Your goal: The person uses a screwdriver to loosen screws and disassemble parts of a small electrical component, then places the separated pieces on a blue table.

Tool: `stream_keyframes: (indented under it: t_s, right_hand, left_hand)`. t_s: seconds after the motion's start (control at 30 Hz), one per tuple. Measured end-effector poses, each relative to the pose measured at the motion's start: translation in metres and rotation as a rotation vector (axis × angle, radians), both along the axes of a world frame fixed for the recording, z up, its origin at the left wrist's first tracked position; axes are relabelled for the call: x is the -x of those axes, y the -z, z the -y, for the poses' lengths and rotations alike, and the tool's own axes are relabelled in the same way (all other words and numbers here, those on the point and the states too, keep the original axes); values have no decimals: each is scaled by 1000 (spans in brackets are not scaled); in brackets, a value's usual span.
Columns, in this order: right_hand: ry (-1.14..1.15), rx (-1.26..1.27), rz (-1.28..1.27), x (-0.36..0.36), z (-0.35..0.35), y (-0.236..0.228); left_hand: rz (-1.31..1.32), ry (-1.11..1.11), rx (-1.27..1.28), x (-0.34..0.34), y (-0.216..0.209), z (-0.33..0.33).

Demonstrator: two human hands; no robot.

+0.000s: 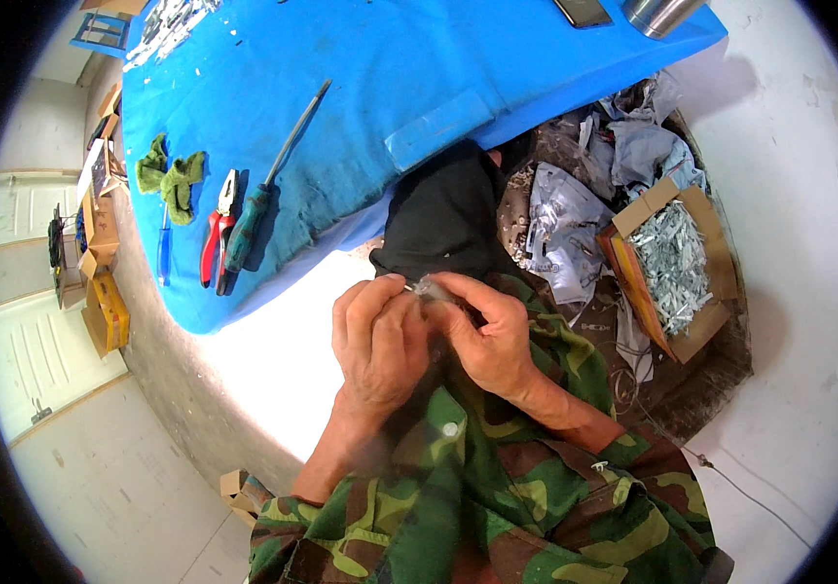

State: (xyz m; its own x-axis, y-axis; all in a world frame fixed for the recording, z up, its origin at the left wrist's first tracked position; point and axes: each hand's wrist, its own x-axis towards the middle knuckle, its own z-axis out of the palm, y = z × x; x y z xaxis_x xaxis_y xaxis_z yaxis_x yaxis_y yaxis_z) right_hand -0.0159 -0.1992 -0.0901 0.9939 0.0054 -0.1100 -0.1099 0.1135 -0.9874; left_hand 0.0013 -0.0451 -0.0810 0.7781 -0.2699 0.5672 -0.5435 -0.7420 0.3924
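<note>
My left hand and my right hand meet in front of my body, above my lap. Between their fingertips is a small pale, shiny piece, too small and blurred to name. The thumb and forefinger of my right hand pinch it from one side. On the other side, the curled fingers of my left hand close in on it, and its thumb is hidden. Beneath the hands are my black trousers and camouflage jacket.
A blue-covered table bears pliers, a long screwdriver, a small blue screwdriver, green gloves, a phone and a steel cup. Right of my legs, a cardboard box holds metal strips beside plastic bags.
</note>
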Motion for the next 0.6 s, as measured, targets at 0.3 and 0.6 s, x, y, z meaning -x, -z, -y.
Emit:
stream_keyframes:
  t_s: [0.3,0.6]
  right_hand:
    - [35,91,101,-5,4,6]
    - [-11,91,122,-5,6,3]
  left_hand:
    - [-490,-95,391,10,-14,-4]
    - [-1034,-26,903,-1,-14,-13]
